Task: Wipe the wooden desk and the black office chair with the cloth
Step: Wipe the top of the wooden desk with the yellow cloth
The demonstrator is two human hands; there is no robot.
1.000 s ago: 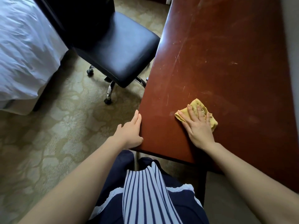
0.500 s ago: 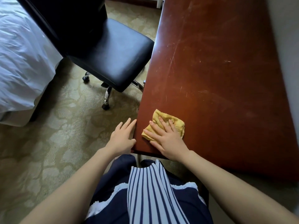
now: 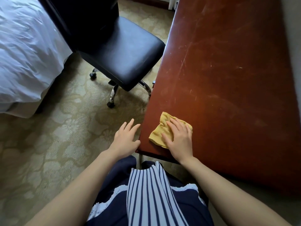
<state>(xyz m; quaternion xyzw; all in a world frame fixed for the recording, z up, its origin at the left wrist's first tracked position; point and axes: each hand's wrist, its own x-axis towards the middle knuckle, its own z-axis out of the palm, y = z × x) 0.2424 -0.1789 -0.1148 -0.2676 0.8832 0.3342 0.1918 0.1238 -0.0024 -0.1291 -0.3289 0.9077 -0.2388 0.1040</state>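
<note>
The long reddish-brown wooden desk point(image 3: 228, 70) runs up the right side, its top scratched and scuffed. A folded yellow cloth point(image 3: 160, 130) lies near the desk's near left corner. My right hand point(image 3: 178, 137) presses flat on the cloth with straight fingers. My left hand point(image 3: 125, 138) is spread open beside the desk's left edge, its thumb close to the corner. The black office chair point(image 3: 123, 53) stands to the left of the desk, seat facing it, on chrome legs with castors.
A bed with white bedding point(image 3: 24, 51) fills the upper left. Patterned beige carpet point(image 3: 57, 141) covers the floor between bed, chair and desk. A pale wall point(image 3: 294, 46) borders the desk's right side.
My right hand slid the cloth from the middle of the desk toward its near left corner, then slightly back to the right. The left hand stayed by the desk's edge.
</note>
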